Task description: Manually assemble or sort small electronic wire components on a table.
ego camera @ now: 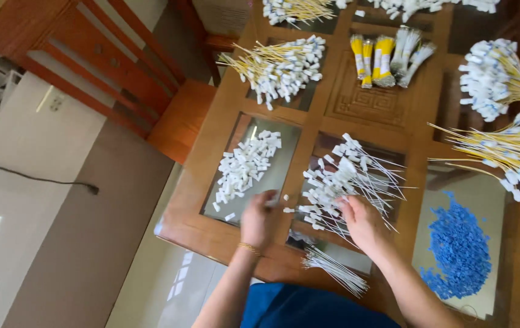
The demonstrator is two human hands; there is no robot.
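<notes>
A loose bundle of thin white plastic ties [334, 271] is seen beneath the right hand [362, 222], which rests half-curled on light, springy white-tagged ties [339, 182], best pinched at the tags, while a small white plastic piece is apparently pinched by the left hand [258, 220].

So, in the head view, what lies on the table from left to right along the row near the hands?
Pile of small white blocks → left hand → pile of white ties with thin stems → right hand → heap of blue pieces.

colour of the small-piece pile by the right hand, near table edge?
Blue: the pile of small plastic pieces, clearest in the head view.
</notes>
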